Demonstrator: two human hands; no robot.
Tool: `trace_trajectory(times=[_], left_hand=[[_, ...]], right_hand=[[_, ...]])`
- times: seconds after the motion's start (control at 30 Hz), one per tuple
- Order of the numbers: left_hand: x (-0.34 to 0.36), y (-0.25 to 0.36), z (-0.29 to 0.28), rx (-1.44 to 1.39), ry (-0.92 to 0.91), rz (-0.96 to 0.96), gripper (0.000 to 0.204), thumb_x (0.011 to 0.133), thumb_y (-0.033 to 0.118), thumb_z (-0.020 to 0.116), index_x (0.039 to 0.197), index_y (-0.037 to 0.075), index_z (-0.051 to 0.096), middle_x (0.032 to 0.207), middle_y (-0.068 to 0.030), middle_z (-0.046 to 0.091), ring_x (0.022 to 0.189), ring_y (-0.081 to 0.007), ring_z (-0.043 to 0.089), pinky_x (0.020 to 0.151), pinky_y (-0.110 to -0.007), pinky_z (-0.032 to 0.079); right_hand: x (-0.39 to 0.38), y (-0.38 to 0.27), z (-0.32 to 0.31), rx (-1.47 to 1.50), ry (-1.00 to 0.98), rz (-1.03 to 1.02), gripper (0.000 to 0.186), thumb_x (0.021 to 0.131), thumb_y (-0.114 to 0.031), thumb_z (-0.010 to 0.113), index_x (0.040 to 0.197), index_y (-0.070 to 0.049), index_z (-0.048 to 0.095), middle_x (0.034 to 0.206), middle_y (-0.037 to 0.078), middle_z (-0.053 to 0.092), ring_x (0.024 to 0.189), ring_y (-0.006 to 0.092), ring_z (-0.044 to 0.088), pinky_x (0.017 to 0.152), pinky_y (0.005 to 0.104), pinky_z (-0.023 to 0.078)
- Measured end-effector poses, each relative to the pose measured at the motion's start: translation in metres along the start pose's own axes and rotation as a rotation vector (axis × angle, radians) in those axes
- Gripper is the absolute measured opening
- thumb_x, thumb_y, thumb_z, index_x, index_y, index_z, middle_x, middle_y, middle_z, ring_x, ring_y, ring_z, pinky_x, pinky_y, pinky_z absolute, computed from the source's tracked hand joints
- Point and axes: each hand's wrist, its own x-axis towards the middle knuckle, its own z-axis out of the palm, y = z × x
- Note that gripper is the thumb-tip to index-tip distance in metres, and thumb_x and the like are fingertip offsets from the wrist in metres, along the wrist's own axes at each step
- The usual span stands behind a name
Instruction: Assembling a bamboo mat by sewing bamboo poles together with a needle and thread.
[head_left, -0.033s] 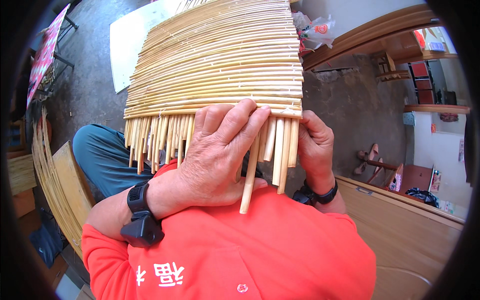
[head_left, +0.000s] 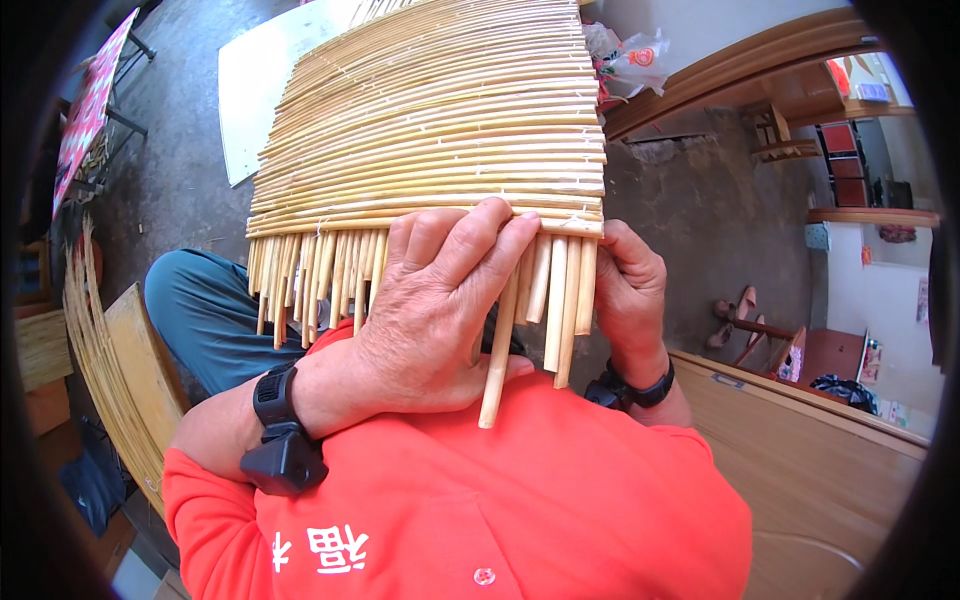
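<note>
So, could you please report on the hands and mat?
Left hand on near edge of mat; right hand at its right corner, partly hidden. Uneven stalks jut from edge.

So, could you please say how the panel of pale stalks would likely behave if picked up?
The panel of pale stalks would probably feel stiff both ways, since crosswise stalk ends jut from its lower edge. It may be light for its size, being made of slender stalks. The uneven ends could snag, as they project at differing lengths.
</note>
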Motion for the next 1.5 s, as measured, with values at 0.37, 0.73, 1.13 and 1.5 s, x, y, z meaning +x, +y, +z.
trace_trajectory(times=[0.37, 0.73, 1.13, 1.5], left_hand=[[0.005, 0.0, -0.003, 0.065, -0.025, 0.01, 0.093, 0.049, 0.024, 0.077, 0.132, -0.002, 0.044, 0.125, -0.0168, 0.045, 0.103, -0.0314, 0.046, 0.088, -0.042, 0.034], [0.003, 0.008, -0.01, 0.1, -0.088, -0.004, 0.094, 0.047, 0.023, 0.079, 0.131, -0.003, 0.046, 0.13, -0.02, 0.044, 0.111, -0.0358, 0.044, 0.096, -0.042, 0.036], [0.007, 0.005, -0.011, 0.105, -0.087, -0.007, 0.092, 0.047, 0.022, 0.08, 0.129, -0.004, 0.047, 0.129, -0.0187, 0.044, 0.113, -0.0346, 0.044, 0.096, -0.042, 0.037], [0.006, 0.004, -0.012, 0.089, -0.054, -0.007, 0.091, 0.049, 0.022, 0.08, 0.13, -0.001, 0.048, 0.128, -0.0178, 0.045, 0.111, -0.0349, 0.045, 0.096, -0.042, 0.038]], right_hand=[[0.004, 0.011, 0.003, 0.039, 0.005, 0.014, 0.01, 0.096, -0.004, 0.052, 0.1, -0.004, 0.061, 0.08, -0.003, 0.06, 0.069, 0.0012, 0.05, 0.059, 0.0174, 0.043], [-0.002, 0.012, 0.011, 0.102, -0.018, -0.043, 0.013, 0.097, -0.005, 0.05, 0.103, -0.003, 0.061, 0.088, -0.002, 0.062, 0.077, 0.0026, 0.054, 0.064, 0.0177, 0.045], [0.01, 0.019, 0.012, 0.2, -0.044, -0.121, 0.016, 0.095, 0.0, 0.052, 0.107, -0.001, 0.062, 0.098, 0.003, 0.066, 0.092, 0.0096, 0.06, 0.079, 0.0235, 0.049], [0.015, 0.017, 0.015, 0.24, -0.029, -0.03, 0.019, 0.094, 0.002, 0.051, 0.11, -0.001, 0.061, 0.1, 0.005, 0.066, 0.093, 0.0096, 0.06, 0.081, 0.0242, 0.048]])
